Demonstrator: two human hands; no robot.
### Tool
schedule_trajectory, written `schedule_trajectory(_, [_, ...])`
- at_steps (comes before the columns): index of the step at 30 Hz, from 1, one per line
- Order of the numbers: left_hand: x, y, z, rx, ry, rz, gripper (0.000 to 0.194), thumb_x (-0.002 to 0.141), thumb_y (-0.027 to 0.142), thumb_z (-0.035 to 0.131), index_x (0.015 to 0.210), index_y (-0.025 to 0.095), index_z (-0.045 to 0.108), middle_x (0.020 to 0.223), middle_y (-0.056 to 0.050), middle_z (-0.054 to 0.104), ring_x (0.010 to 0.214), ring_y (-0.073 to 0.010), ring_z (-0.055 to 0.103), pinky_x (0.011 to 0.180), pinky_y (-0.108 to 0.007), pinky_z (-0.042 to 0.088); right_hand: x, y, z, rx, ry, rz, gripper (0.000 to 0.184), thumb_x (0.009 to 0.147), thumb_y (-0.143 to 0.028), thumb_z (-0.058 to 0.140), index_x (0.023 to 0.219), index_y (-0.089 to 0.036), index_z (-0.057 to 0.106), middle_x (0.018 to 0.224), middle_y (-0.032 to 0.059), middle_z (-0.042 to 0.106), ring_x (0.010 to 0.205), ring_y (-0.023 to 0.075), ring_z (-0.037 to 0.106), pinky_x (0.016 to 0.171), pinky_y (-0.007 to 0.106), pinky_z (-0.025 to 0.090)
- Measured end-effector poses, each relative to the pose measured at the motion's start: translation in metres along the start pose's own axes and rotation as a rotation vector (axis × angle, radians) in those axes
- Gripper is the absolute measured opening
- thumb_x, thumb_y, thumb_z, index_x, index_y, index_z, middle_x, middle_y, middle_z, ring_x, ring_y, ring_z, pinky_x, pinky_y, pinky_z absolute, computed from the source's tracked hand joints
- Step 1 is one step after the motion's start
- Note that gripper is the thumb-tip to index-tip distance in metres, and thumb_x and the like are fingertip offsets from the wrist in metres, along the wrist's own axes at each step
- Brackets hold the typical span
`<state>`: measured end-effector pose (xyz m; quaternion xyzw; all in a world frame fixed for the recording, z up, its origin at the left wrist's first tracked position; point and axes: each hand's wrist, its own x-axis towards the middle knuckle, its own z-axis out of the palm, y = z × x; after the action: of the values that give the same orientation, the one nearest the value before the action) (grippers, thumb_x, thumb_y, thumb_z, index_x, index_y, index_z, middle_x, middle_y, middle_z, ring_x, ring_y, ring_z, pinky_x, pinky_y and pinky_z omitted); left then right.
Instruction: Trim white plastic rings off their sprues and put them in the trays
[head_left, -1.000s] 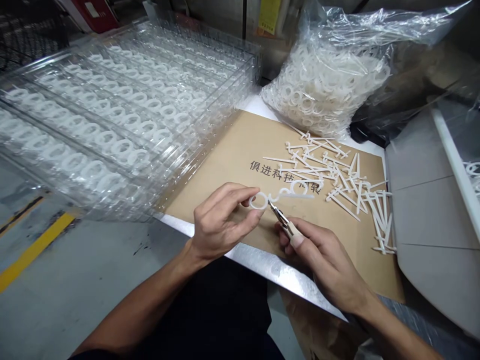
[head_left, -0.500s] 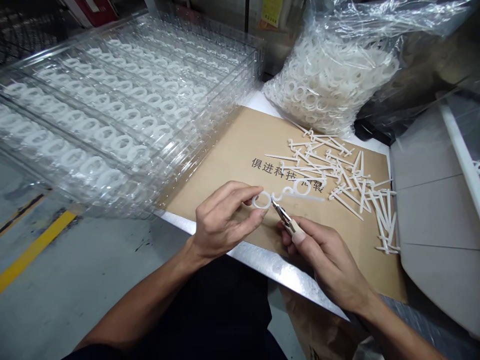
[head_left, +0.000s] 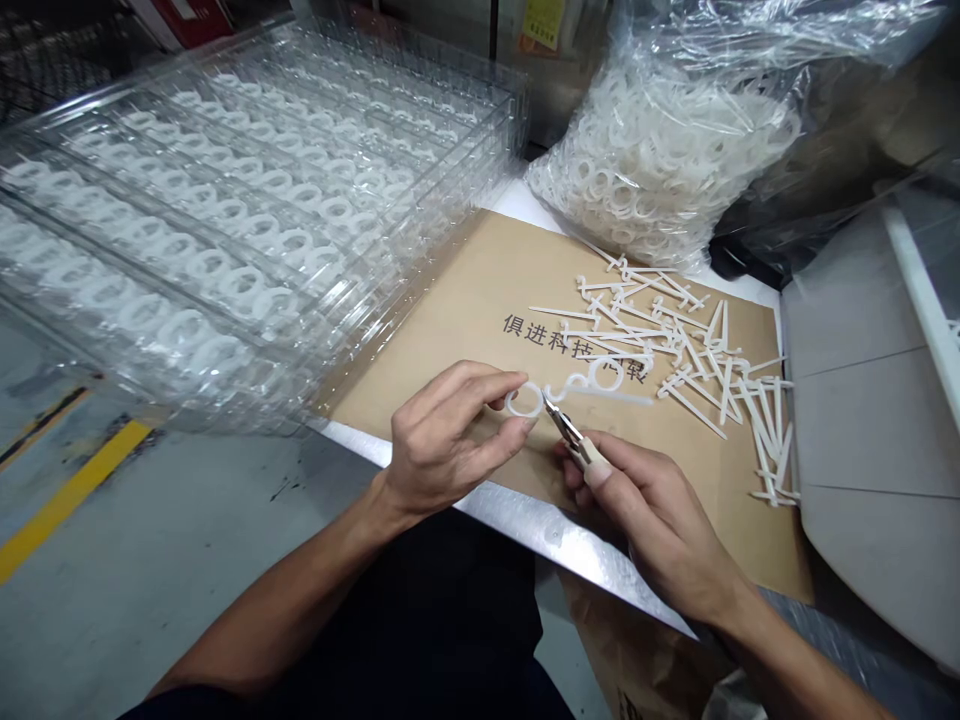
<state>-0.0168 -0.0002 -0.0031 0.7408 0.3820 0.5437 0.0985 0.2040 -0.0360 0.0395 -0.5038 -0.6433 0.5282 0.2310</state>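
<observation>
The left hand (head_left: 450, 440) is pinching a flat white plastic ring (head_left: 523, 400) between thumb and fingers. The right hand (head_left: 652, 525) is gripping small metal-tipped snips (head_left: 568, 432), whose pointed tips are resting, apparently touching, against the ring's outer edge.

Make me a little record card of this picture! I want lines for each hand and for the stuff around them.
Left hand: pinches a white plastic ring
Right hand: holds small snips, tips beside the ring
Under the hands: brown cardboard sheet with printed Chinese characters
Beside them: pile of white plastic sticks
Rest: clear bag of white rings; stacked clear trays of rings; metal table edge
</observation>
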Motion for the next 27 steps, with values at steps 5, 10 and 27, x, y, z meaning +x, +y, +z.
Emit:
schedule_trajectory(5, [0.0006,-0.0001,0.0003,-0.004,-0.007,-0.006,0.028,0.087,0.014,0.078,0.115,0.014,0.071,0.094,-0.005,0.072,0.082,-0.0123,0.069,0.073,-0.024,0.059,-0.0008,0.0004,-0.0001,-0.009,-0.002,-0.006,0.034,0.111,-0.045,0.041,0.096,-0.022,0.062,0.085,0.0012,0.061,0.075,0.0173,0.054,0.069,0.031,0.043])
schedule_trajectory(10, [0.0014,-0.0010,0.0003,-0.013,-0.009,-0.002,0.028,0.087,0.012,0.078,0.114,0.011,0.071,0.093,-0.006,0.072,0.082,-0.0124,0.070,0.074,-0.023,0.059,-0.0010,0.0006,0.0009,-0.067,0.012,-0.009,0.036,0.111,-0.044,0.039,0.095,-0.021,0.061,0.081,0.0006,0.059,0.070,0.0163,0.052,0.065,0.030,0.041])
schedule_trajectory(27, [0.0010,-0.0011,0.0002,-0.035,-0.016,-0.016,0.026,0.088,0.014,0.078,0.112,0.010,0.072,0.091,-0.007,0.073,0.079,-0.0117,0.068,0.072,-0.023,0.059,0.0020,0.0020,0.0051,-0.170,0.035,-0.023,0.041,0.111,-0.041,0.034,0.093,-0.019,0.063,0.072,0.0001,0.057,0.064,0.0164,0.054,0.062,0.031,0.039])
